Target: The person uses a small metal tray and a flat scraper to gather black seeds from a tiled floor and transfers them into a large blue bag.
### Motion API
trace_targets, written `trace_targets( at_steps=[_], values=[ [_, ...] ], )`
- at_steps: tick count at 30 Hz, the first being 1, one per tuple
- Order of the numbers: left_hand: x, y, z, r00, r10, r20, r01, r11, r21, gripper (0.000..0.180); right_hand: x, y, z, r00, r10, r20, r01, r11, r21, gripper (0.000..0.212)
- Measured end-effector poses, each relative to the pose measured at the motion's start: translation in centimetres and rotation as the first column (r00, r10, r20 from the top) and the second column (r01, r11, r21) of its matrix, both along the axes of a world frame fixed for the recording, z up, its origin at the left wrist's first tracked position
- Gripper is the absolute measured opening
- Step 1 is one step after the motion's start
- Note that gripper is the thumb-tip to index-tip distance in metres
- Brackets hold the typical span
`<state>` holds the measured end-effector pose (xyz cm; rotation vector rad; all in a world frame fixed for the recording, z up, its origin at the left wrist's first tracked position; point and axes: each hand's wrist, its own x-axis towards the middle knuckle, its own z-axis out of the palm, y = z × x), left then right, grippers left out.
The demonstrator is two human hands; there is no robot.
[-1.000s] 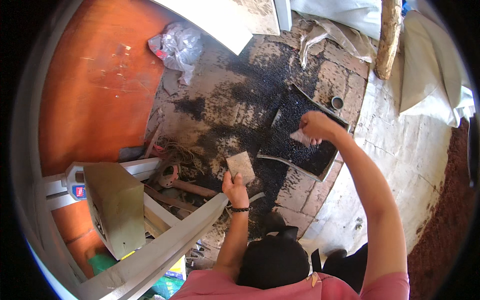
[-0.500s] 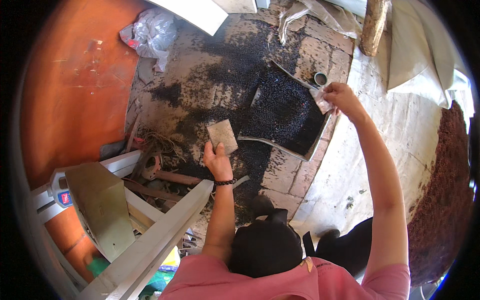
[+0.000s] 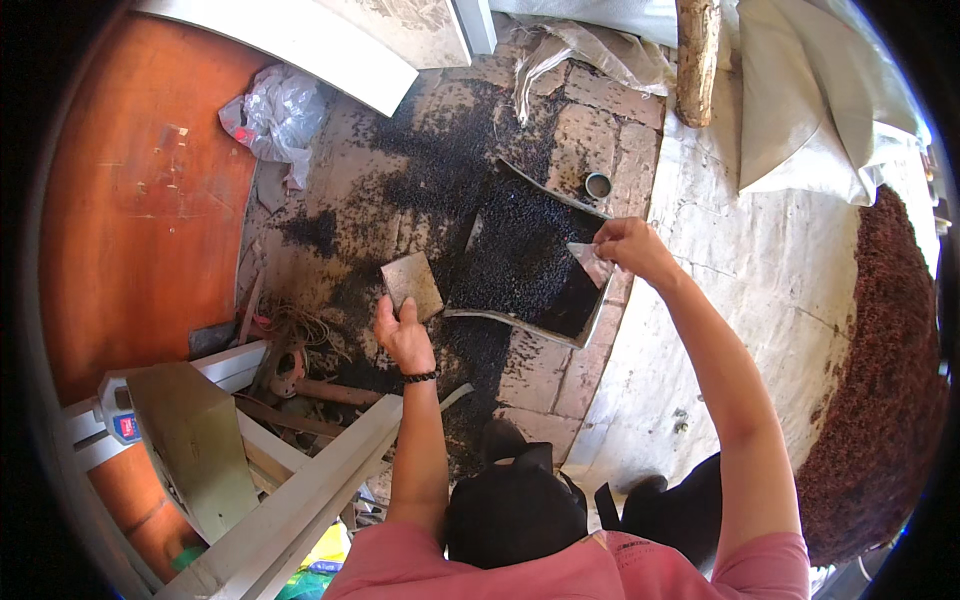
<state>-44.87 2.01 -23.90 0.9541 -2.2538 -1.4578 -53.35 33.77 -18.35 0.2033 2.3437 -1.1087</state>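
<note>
My left hand (image 3: 404, 338) is closed on the near edge of a flat, square, stone-coloured tile (image 3: 412, 285), thumb on top. It is just left of a shallow dark tray (image 3: 578, 318) with a raised pale rim. Small black granules (image 3: 525, 245) lie in the tray, heaped toward its left. My right hand (image 3: 632, 250) pinches a thin, pale, pinkish flat piece (image 3: 592, 265), pointed at one corner, over the right end of the tray. Whether the piece touches the tray's bottom, I cannot tell.
More black granules (image 3: 440, 180) are scattered over the brick floor. A small round cup (image 3: 598, 185) stands beyond the tray. A plastic bag (image 3: 275, 120) lies at the far left, a wooden post (image 3: 697, 60) stands far right, and a brown heap (image 3: 875, 420) covers the right side.
The whole view has shifted. Against the tray, my right hand and the pale piece have come a little nearer to me. The tile stays in my left hand, almost in the same place.
</note>
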Motion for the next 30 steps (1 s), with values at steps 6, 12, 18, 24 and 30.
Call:
trace_targets(
  at_steps=[6, 12, 18, 24, 30],
  values=[
    [-0.9, 0.1, 0.0, 0.994, -0.025, -0.111, 0.027, 1.000, 0.016, 0.017, -4.3, 2.8, 0.2, 0.989, -0.135, 0.062, 0.139, 0.988, -0.066, 0.015],
    [-7.4, 0.1, 1.2, 0.973, -0.134, -0.189, 0.082, 0.962, -0.262, 0.014, -0.1, 0.1, -1.3, 0.980, 0.026, -0.197, 0.005, 0.987, 0.158, 0.022],
    [-17.9, -1.9, -0.4, 0.984, -0.170, -0.057, 0.090, 0.743, -0.664, 0.014, 5.5, 0.2, -4.9, 0.931, -0.366, 0.007, 0.360, 0.918, 0.164, 0.053],
    [-26.2, -5.3, -0.8, 0.995, -0.087, 0.047, 0.090, 0.596, -0.798, 0.018, 7.6, -1.2, -6.3, 0.874, -0.426, 0.233, 0.458, 0.883, -0.104, 0.035],
    [-27.6, -3.9, -1.2, 0.971, -0.100, 0.219, 0.227, 0.680, -0.698, 0.024, 8.2, -0.1, -9.2, 0.921, -0.380, 0.087, 0.381, 0.924, 0.003, 0.032]
  ],
)
